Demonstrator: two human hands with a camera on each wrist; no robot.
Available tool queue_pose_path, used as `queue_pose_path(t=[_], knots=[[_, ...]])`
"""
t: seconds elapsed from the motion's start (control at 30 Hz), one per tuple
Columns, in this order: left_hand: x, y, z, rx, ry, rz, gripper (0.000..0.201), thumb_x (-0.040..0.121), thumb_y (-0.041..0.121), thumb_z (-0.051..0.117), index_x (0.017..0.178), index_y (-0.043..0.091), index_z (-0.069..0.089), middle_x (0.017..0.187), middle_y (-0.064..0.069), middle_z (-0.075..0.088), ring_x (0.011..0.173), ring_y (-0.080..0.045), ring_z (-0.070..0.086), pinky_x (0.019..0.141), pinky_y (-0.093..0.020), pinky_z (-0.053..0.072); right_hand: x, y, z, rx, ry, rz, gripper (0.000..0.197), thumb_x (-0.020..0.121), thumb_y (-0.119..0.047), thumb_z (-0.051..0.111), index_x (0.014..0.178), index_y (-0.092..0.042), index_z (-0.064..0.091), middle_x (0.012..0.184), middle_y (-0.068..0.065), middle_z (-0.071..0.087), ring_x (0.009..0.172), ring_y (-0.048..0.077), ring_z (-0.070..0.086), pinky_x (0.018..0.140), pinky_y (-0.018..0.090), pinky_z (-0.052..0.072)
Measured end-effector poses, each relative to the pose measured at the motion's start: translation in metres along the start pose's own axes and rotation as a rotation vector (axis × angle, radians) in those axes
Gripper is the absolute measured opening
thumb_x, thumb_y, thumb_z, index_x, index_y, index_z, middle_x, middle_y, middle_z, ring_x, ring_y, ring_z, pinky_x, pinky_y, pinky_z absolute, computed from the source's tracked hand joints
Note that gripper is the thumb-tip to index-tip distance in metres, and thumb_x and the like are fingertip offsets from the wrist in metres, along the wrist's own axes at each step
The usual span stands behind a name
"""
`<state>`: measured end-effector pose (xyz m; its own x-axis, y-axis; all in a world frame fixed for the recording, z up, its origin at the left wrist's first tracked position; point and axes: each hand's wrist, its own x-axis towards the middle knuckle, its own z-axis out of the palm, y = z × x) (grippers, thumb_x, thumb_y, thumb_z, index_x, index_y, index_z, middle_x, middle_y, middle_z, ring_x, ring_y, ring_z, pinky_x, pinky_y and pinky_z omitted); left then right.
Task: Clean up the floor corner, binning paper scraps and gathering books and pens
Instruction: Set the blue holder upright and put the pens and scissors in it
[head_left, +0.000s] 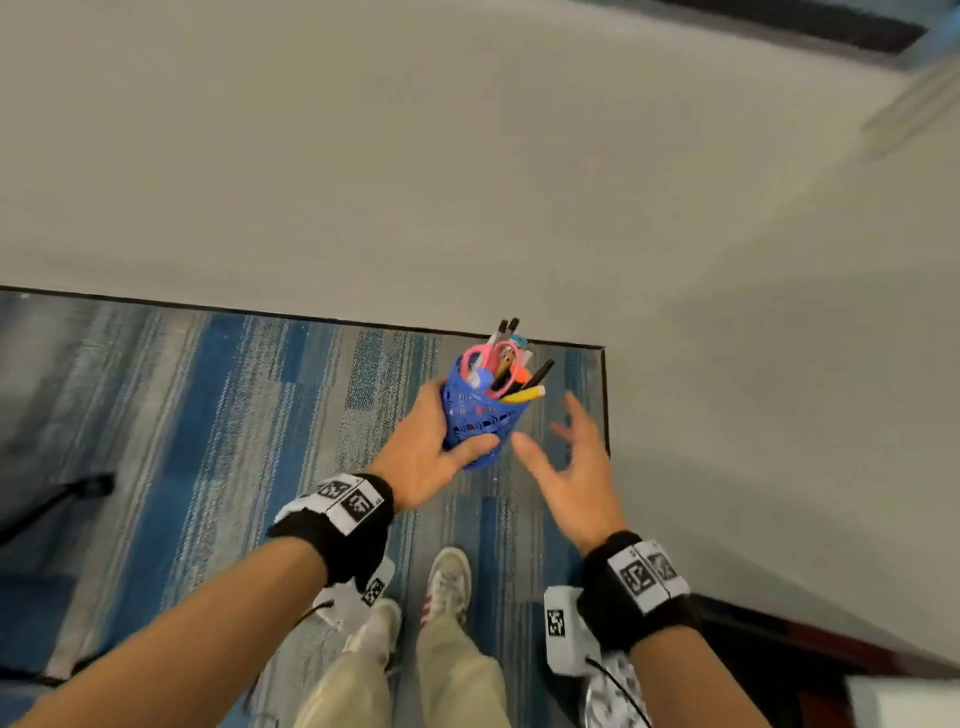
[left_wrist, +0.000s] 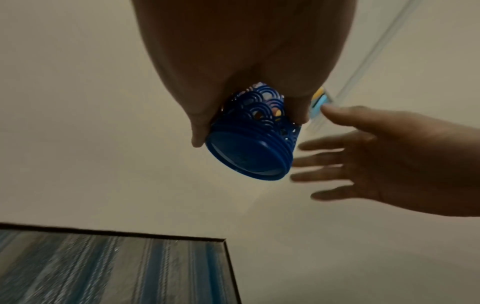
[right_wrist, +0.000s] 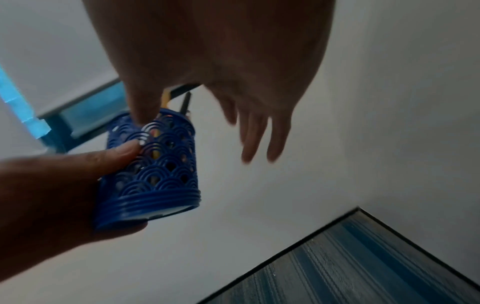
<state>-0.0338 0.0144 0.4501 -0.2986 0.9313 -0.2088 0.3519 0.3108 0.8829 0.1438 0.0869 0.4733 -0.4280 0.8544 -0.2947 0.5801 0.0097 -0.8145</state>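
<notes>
Head view: a person stands at a carpeted floor corner (head_left: 587, 364), both hands raised in front of the body.
Left hand (head_left: 426, 447): grips the blue pen holder (head_left: 480, 415) low on its wall, thumb across the near side, fingers wrapped round the far side.
Left hand, left wrist view: thumb and fingers (left_wrist: 198, 127) clasp the holder on either side just above its base.
Blue pen holder, position: held in the air above the carpet, tilted with its mouth away from the person and toward the corner.
Blue pen holder, make: plastic cup with an openwork scallop pattern and a ribbed band round the solid base (left_wrist: 249, 160).
Contents: pink-handled scissors (head_left: 491, 358), a yellow pencil (head_left: 522, 396), black pens (head_left: 506, 327) and other pieces too small to tell, all standing out of the mouth.
Right hand (head_left: 569, 462): fingers spread and nearly straight, palm turned toward the holder, holding nothing.
Right hand, spacing: just beside the holder; from the right wrist view the thumb (right_wrist: 141, 102) overlaps the rim, but contact cannot be told.
Carpet (head_left: 234, 415): blue and grey stripes, edged by a dark skirting line.
Walls (head_left: 467, 156): plain pale surfaces meeting at the corner.
Feet: pale shoes (head_left: 449, 577) with red stripes on the carpet, below the hands.
Wrists: black bands carrying printed square markers (head_left: 358, 506).
</notes>
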Motion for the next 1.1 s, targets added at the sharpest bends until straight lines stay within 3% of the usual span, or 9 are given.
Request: queue_pose_path(t=[0.1,0.13,0.2,0.37,0.5,0.67,0.83,0.97,1.1], knots=[[-0.038,0.041,-0.009,-0.018,-0.09,0.066,0.077,0.081,0.042,0.071,0.138,0.012,0.028,0.127,0.004,0.048,0.111,-0.007,0.053,0.085,-0.007,0.04,-0.045,-0.025,-0.019,0.182,-0.102,0.033,0.064,0.082,-0.045,0.069,0.139,-0.03,0.044,0.137,-0.011,0.054,0.117,0.001,0.056,0.104,0.037,0.045],[-0.05,0.051,-0.01,-0.044,-0.124,0.092,0.077,0.081,0.043,0.071,0.138,0.013,0.028,0.128,0.004,0.049,0.111,-0.006,0.054,0.084,-0.005,0.041,-0.06,-0.033,-0.023,0.204,-0.109,0.005,0.051,0.085,-0.039,0.068,0.132,-0.03,0.051,0.128,-0.011,0.061,0.114,0.002,0.059,0.102,0.036,0.047],[-0.069,0.07,-0.013,-0.073,-0.195,0.152,0.078,0.08,0.043,0.072,0.137,0.015,0.028,0.129,0.003,0.052,0.111,-0.006,0.057,0.09,-0.015,0.046,-0.09,-0.046,-0.031,0.224,-0.081,-0.011,0.036,0.085,-0.033,0.069,0.12,-0.03,0.059,0.116,-0.009,0.068,0.109,0.004,0.063,0.099,0.035,0.05],[-0.118,0.107,-0.003,-0.045,-0.345,0.228,0.072,0.073,0.04,0.08,0.128,0.016,0.038,0.117,0.005,0.059,0.103,-0.009,0.062,0.089,-0.029,0.052,-0.169,-0.058,-0.051,0.258,0.099,0.009,0.049,0.072,-0.035,0.08,0.115,-0.018,0.062,0.108,-0.002,0.072,0.101,0.011,0.068,0.094,0.041,0.053],[-0.139,0.148,0.03,0.187,-0.37,0.406,0.073,0.054,0.071,0.067,0.1,0.017,0.05,0.096,0.003,0.049,0.087,-0.012,0.047,0.074,-0.014,0.038,-0.234,-0.047,-0.091,0.247,0.233,0.034,0.054,0.07,-0.029,0.083,0.118,-0.021,0.06,0.109,-0.001,0.072,0.101,0.012,0.068,0.092,0.042,0.054],[-0.171,0.216,0.107,0.2,-0.538,0.566,0.063,0.057,0.063,0.077,0.103,0.032,0.048,0.097,0.008,0.048,0.087,-0.004,0.052,0.076,-0.011,0.04,-0.316,-0.02,-0.143,0.267,0.524,0.095,0.06,0.068,-0.031,0.082,0.12,-0.027,0.052,0.109,-0.006,0.07,0.098,0.006,0.067,0.09,0.034,0.054],[-0.201,0.269,0.206,0.218,-0.753,0.66,0.076,0.056,0.067,0.075,0.119,0.039,0.043,0.113,0.01,0.056,0.102,-0.007,0.06,0.088,-0.033,0.051,-0.393,0.023,-0.205,0.281,0.725,0.154,0.058,0.071,-0.025,0.082,0.119,-0.031,0.051,0.11,-0.009,0.067,0.09,0.001,0.068,0.076,0.024,0.057],[-0.232,0.304,0.301,0.265,-0.857,0.667,0.073,0.058,0.061,0.078,0.115,0.037,0.04,0.108,0.018,0.059,0.094,-0.003,0.062,0.082,-0.034,0.054,-0.449,0.077,-0.264,0.212,0.794,0.212,0.058,0.071,-0.031,0.081,0.12,-0.038,0.051,0.111,-0.016,0.065,0.095,-0.001,0.064,0.075,0.021,0.056],[-0.255,0.338,0.398,0.364,-0.829,0.715,0.076,0.053,0.066,0.074,0.117,0.038,0.044,0.108,0.019,0.06,0.095,-0.005,0.059,0.081,-0.034,0.051,-0.486,0.141,-0.332,0.16,0.827,0.281,0.05,0.071,-0.026,0.082,0.104,-0.047,0.05,0.1,-0.019,0.065,0.067,-0.003,0.062,0.06,0.011,0.046]])
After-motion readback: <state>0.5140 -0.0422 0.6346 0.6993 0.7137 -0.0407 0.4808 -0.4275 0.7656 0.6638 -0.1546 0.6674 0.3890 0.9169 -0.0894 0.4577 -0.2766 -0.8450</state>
